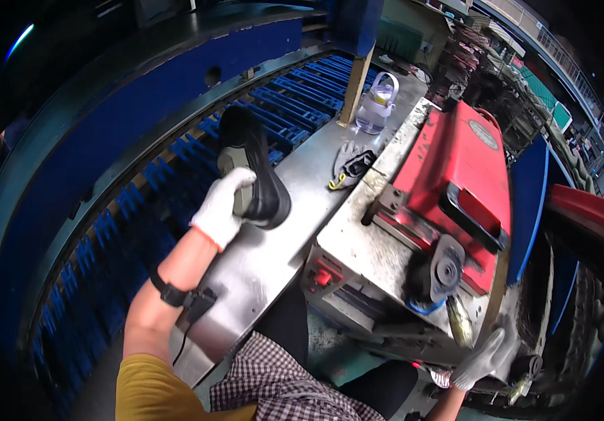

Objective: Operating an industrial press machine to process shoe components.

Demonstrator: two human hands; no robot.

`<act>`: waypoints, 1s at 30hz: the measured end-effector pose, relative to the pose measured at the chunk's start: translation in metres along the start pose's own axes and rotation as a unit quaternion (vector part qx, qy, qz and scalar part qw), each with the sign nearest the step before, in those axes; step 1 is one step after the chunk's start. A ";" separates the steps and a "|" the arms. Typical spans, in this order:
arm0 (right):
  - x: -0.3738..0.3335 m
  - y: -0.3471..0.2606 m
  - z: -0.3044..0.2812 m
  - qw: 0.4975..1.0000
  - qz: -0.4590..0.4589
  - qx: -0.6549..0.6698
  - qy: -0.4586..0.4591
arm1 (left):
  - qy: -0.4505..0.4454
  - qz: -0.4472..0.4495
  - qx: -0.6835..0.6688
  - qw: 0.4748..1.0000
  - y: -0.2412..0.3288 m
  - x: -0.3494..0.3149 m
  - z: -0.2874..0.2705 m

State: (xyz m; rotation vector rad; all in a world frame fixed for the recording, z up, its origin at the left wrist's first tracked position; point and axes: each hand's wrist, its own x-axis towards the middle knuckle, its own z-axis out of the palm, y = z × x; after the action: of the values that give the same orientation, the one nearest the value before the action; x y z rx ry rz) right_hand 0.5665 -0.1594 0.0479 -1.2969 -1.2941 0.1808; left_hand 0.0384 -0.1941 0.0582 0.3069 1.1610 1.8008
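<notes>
My left hand (226, 208), in a white knit glove with an orange cuff, grips a black shoe (265, 184) at a grey-green part on its near side. The shoe is tilted over the edge where the metal ledge (295, 210) meets the blue slatted conveyor. Far to the lower right, my right hand (483, 359), also in a pale glove, has its fingers stretched out, slightly blurred. Nothing shows in it. Close by, a shiny yellowish piece (460, 321) sticks out below a dark grey sole-shaped part (446, 269) on the machine's front.
A red machine cover (456, 175) with a black handle (472, 216) stands on a worn white bench top (358, 245). A clear jug (375, 105) and a grey glove (351, 165) rest on the metal ledge. Blue conveyor slats (175, 158) run along the left. A red knob (323, 277) faces me.
</notes>
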 end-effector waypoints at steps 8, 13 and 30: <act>-0.031 0.093 -0.006 0.966 -0.198 -0.139 -0.088 | 0.059 -0.035 0.080 0.994 0.003 0.262 -0.065; -0.032 0.100 -0.017 0.967 -0.204 -0.111 -0.107 | 0.163 0.416 0.432 0.783 0.015 0.370 -0.026; -0.014 0.041 0.024 0.970 -0.195 -0.131 -0.055 | -0.167 0.336 0.591 0.714 -0.013 0.111 0.087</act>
State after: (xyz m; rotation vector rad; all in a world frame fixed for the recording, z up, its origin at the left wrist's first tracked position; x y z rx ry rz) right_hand 0.5654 -0.1405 0.0020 -1.2337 -1.6841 -0.2041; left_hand 0.0422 -0.0527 0.0636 1.9241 1.9347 1.1341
